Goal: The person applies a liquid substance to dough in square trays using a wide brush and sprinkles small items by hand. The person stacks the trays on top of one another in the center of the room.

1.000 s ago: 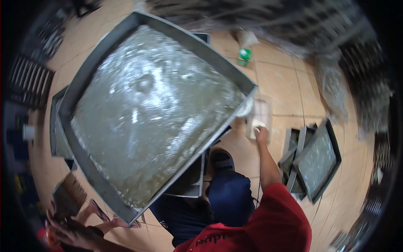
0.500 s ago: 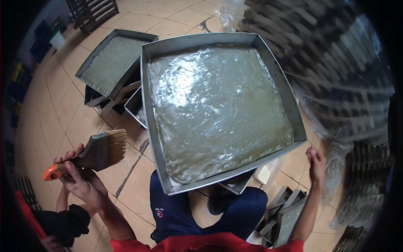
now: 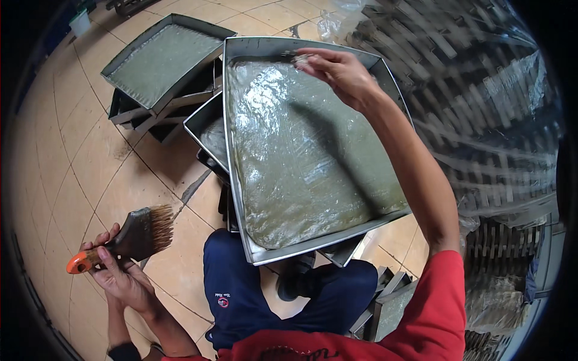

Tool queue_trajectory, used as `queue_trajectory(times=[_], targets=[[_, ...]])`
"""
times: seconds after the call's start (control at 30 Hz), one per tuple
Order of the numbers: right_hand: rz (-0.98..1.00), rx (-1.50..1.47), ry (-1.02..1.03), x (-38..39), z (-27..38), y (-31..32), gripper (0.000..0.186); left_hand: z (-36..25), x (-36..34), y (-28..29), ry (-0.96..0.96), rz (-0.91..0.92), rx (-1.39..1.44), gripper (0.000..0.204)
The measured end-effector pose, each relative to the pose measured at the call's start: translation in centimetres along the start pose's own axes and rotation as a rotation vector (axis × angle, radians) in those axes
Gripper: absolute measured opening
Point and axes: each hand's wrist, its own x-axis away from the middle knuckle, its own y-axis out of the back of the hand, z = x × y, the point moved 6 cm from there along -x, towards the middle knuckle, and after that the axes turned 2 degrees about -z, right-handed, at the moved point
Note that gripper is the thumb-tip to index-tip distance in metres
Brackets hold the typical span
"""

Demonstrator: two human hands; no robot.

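In my left hand (image 3: 123, 280) is a wide paintbrush (image 3: 141, 234) with an orange-tipped wooden handle. Its bristles point right, apart from any tray. My right hand (image 3: 340, 75) reaches over the far side of a large square metal tray (image 3: 319, 251), fingers pinched together near the far wall. Small pale, greyish bits show at the fingertips, too blurred to name. A glossy grey-green, dough-like slab (image 3: 283, 162) fills the tray, its surface wet and streaked. My right forearm casts a shadow across it and hides part of the tray's right side.
More metal trays stand in a stack (image 3: 162, 66) at the far left, the top one filled alike. Another tray (image 3: 211, 129) sits under the large one. Plastic-wrapped slatted racks (image 3: 481, 120) rise on the right. Another person's forearm (image 3: 117, 325) shows at lower left.
My right hand has moved from beside the tray's near right corner up and over to its far wall. The brush stays in my left hand, slightly lower. The view has shifted.
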Motion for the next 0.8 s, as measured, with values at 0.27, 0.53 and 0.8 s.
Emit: queue_trajectory(times=[0.27, 0.53, 0.8], targets=[[0.102, -0.002, -0.121, 5.2, -1.4, -2.1, 0.031, -0.3, 0.7, -0.9, -0.075, -0.103, -0.087, 0.024], [-0.016, -0.032, -0.172, 12.5, -1.2, 2.0, 0.031, 0.8, 0.4, -4.4, -0.048, -0.025, -0.013, 0.022], [-0.209, 0.169, -0.271, 19.5, -1.8, 13.4, 0.033, 0.3, -0.5, -4.6, -0.071, -0.02, -0.055, 0.022]])
